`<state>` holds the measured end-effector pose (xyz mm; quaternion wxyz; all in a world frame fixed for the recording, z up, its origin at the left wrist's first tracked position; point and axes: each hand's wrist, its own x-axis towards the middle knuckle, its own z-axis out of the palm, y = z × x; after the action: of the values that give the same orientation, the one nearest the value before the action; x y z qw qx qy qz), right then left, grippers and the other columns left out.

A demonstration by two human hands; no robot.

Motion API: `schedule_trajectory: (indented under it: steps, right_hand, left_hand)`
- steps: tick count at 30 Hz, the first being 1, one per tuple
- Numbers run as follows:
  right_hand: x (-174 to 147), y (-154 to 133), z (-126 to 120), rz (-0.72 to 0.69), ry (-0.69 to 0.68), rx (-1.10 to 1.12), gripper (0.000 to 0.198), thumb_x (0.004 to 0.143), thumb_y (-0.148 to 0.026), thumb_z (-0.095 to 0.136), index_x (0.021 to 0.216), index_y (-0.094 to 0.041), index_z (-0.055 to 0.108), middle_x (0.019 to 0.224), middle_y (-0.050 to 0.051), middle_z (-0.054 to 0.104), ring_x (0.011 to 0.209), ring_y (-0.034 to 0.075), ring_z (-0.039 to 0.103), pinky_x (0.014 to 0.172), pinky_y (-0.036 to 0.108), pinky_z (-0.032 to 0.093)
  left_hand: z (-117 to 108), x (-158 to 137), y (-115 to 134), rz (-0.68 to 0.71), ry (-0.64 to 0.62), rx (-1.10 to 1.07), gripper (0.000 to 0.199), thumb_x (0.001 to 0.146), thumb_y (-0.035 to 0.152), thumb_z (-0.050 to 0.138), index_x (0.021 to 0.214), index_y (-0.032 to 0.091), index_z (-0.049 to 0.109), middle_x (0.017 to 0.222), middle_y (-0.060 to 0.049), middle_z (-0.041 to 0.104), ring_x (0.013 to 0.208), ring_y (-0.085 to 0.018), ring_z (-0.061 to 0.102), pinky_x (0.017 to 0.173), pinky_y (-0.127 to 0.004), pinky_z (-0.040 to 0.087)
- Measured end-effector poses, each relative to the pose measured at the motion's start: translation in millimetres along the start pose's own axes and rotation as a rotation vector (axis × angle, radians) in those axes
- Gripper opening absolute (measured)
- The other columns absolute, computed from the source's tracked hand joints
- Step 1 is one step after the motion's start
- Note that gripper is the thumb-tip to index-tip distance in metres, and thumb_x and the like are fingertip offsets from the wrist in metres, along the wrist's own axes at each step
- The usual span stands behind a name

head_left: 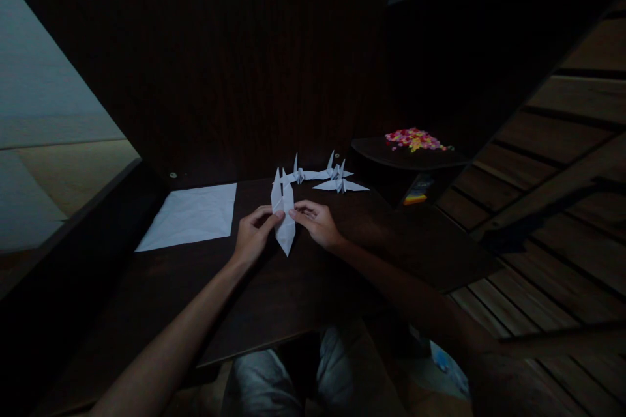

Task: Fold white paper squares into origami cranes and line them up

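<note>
A partly folded white origami paper (pixel 285 225) is held between my two hands, over the dark table (pixel 293 300). Two narrow points stick up at its far end, and its near end tapers to a single tip. My left hand (pixel 255 229) pinches its left edge, thumb on top. On the opposite edge my right hand (pixel 317 223) grips it the same way, fingers curled behind. Just beyond the held paper stand folded white paper cranes (pixel 341 186), their wings spread and necks pointing up.
A flat, creased white sheet (pixel 193 216) lies to the left on the table. At the right, a small rounded shelf (pixel 372 151) bears a heap of colourful small pieces (pixel 415 139). A dark upright panel (pixel 244 65) closes off the back, and a low side board (pixel 73 221) borders the left.
</note>
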<state>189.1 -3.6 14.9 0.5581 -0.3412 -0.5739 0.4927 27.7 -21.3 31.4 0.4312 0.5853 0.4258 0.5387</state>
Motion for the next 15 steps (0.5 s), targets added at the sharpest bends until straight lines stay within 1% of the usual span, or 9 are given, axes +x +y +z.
schedule_trajectory:
  steps: [3,8,12,15]
  right_hand:
    - [0.1,-0.7,1.2,-0.005,-0.01,0.0,0.027,0.067,-0.038,0.073,0.081,-0.018,0.062,0.077,0.0,0.062,0.073,0.014,0.06,0.07,0.028,0.049]
    - [0.1,-2.0,3.1,-0.007,0.048,0.015,0.035,0.064,-0.035,0.076,0.086,-0.02,0.055,0.076,-0.002,0.058,0.066,0.011,0.057,0.059,0.024,0.046]
    - [-0.6,-4.0,2.6,-0.011,0.053,-0.019,0.039,0.065,-0.033,0.076,0.093,-0.021,0.052,0.073,-0.002,0.058,0.069,0.012,0.058,0.063,0.025,0.047]
    - [-1.6,-5.5,2.7,-0.07,0.062,-0.034,0.034,0.066,-0.031,0.075,0.089,-0.021,0.052,0.073,-0.002,0.057,0.069,0.012,0.057,0.063,0.025,0.046]
  left_hand:
    - [-0.7,0.2,-1.2,-0.021,-0.003,-0.025,0.021,0.072,0.039,0.07,0.077,0.019,0.072,0.075,0.0,0.069,0.068,-0.015,0.058,0.064,-0.024,0.043]
    - [-0.8,0.5,-2.4,-0.046,-0.018,-0.062,0.026,0.071,0.04,0.071,0.078,0.016,0.072,0.075,-0.002,0.069,0.067,-0.015,0.058,0.062,-0.025,0.043]
    - [-0.8,1.1,-3.6,-0.057,-0.009,-0.075,0.026,0.07,0.04,0.073,0.078,0.016,0.072,0.075,-0.002,0.07,0.068,-0.016,0.06,0.063,-0.025,0.044]
    - [-0.2,1.4,-5.3,-0.08,-0.012,-0.071,0.026,0.07,0.04,0.073,0.077,0.015,0.071,0.075,-0.003,0.07,0.068,-0.016,0.061,0.064,-0.026,0.046]
